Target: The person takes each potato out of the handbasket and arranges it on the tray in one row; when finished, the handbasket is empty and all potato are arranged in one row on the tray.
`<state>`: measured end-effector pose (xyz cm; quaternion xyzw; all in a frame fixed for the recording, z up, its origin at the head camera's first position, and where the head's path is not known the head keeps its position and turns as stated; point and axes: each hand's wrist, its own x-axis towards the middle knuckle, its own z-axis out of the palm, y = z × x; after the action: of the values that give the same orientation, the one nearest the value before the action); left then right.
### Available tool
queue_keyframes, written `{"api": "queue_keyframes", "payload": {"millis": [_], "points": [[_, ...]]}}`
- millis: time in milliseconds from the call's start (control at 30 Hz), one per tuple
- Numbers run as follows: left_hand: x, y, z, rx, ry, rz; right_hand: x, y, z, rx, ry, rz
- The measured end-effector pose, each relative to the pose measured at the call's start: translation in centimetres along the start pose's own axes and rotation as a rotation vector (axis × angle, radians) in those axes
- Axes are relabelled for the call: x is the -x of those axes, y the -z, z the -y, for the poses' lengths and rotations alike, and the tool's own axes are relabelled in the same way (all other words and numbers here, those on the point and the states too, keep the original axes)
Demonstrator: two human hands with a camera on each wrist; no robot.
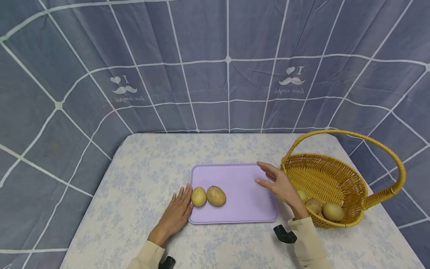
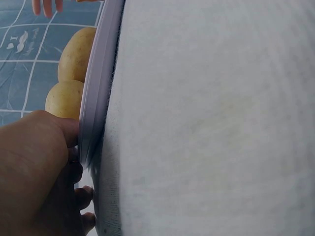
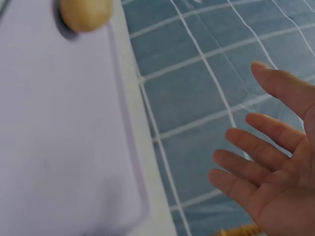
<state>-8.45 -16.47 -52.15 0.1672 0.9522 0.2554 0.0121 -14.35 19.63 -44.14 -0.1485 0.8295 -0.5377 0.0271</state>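
Note:
Two potatoes lie side by side on the left part of a lilac tray (image 1: 248, 201): a smaller round potato (image 1: 198, 197) and a larger oval potato (image 1: 216, 196). My left hand (image 1: 176, 213) rests at the tray's left edge beside the smaller one; in the left wrist view its thumb lies on the rim and the other fingers are outside it. Over the tray's right side hovers my right hand (image 1: 277, 184), its fingers spread and holding nothing. In the right wrist view the palm of the right hand (image 3: 275, 172) shows bare.
A yellow wicker basket (image 1: 349, 183) with a tall arched handle (image 1: 362, 139) stands right of the tray, near my right forearm. Several potatoes (image 1: 332, 212) sit in its near side. A flowered cloth covers the table (image 1: 141, 179); a grey checked curtain (image 1: 208, 82) hangs behind.

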Motion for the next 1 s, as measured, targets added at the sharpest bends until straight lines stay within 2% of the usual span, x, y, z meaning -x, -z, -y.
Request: {"api": "queue_keyframes", "payload": {"millis": [167,400,500,667,833,1000], "points": [[0.0,0.0,0.1,-0.009,0.0,-0.001,1.1,2.4,-0.1,-0.001,0.0,-0.063],[0.0,0.0,0.0,-0.018,0.0,-0.006,2.6,4.5,-0.1,0.024,-0.058,-0.138],[0.0,0.0,-0.1,-0.013,0.001,-0.007,3.3,5.3,-0.3,0.002,-0.047,-0.171],[0.0,0.0,-0.1,-0.012,-0.002,-0.007,4.4,6.7,-0.9,0.026,-0.031,-0.223],[0.0,-0.1,0.0,-0.014,-0.002,-0.01,5.4,8.1,-1.7,0.055,-0.1,-0.265],[0.0,-0.1,0.0,-0.014,0.0,-0.004,6.0,9.1,-2.8,0.056,-0.169,-0.251]]}}
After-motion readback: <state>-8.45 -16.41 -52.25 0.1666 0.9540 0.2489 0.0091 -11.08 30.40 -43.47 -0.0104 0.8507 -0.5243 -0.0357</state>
